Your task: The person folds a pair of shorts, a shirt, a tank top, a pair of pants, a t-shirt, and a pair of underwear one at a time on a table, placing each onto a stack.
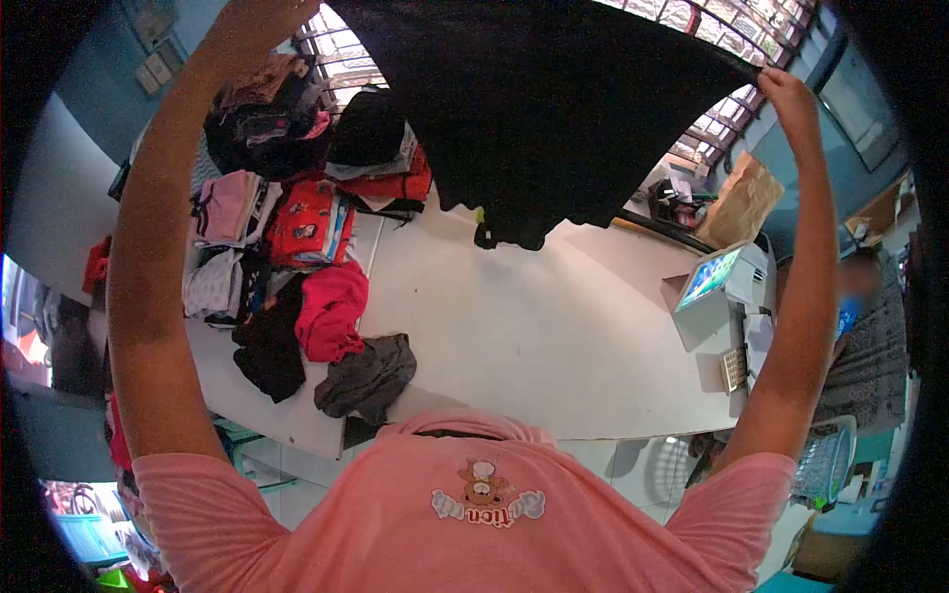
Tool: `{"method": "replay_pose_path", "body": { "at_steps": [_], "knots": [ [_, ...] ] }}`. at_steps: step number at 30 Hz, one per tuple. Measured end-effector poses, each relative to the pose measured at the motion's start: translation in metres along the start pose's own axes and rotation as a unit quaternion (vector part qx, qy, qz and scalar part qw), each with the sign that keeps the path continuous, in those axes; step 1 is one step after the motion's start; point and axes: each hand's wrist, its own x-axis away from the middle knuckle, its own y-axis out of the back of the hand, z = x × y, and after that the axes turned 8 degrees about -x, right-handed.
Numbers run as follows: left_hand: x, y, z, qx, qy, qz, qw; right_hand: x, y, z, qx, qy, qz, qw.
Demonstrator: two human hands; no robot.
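Observation:
A black garment [534, 109] is stretched wide between my raised hands over the white table, its top edge running out of view. My right hand [781, 87] pinches one upper corner of it. At the opposite upper corner, my left hand [272, 15] grips the cloth, partly cut off by the top of the view. The garment's lower edge is wavy, and a small pale tag [486, 235] shows near it.
Folded clothes are stacked on the left of the white table [514, 346], including a red printed piece [301, 222]. Crumpled pink [333, 311] and grey [368, 379] garments lie nearer. On the right are a tablet [710, 277], a calculator [733, 370] and a brown paper bag [743, 201]. Another person [858, 296] is at far right.

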Motion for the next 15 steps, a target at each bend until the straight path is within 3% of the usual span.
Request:
{"method": "replay_pose_path", "body": {
  "at_steps": [2,3,6,8,9,11,15],
  "knots": [
    [0.006,0.0,0.005,0.058,0.045,0.052,0.996,0.002,0.01,0.006,-0.007,-0.075,0.078,0.994],
    [0.009,-0.001,0.008,0.116,0.089,0.104,0.984,0.003,0.009,0.006,-0.007,-0.074,0.077,0.994],
    [0.013,-0.007,0.012,0.185,0.157,0.091,0.966,0.01,0.0,0.007,-0.041,-0.07,0.034,0.996],
    [0.015,-0.012,0.015,0.224,0.205,0.101,0.947,0.016,-0.009,0.01,-0.126,0.038,-0.078,0.988],
    [0.017,-0.015,0.016,0.264,0.252,0.11,0.925,0.019,-0.004,0.019,-0.126,0.038,-0.079,0.988],
    [0.021,-0.024,0.019,0.308,0.294,0.108,0.898,0.026,0.009,0.04,-0.083,0.058,0.008,0.995],
    [0.028,-0.03,0.022,0.409,0.405,0.108,0.811,0.028,0.004,0.032,-0.114,0.079,0.031,0.99]
  ]
}}
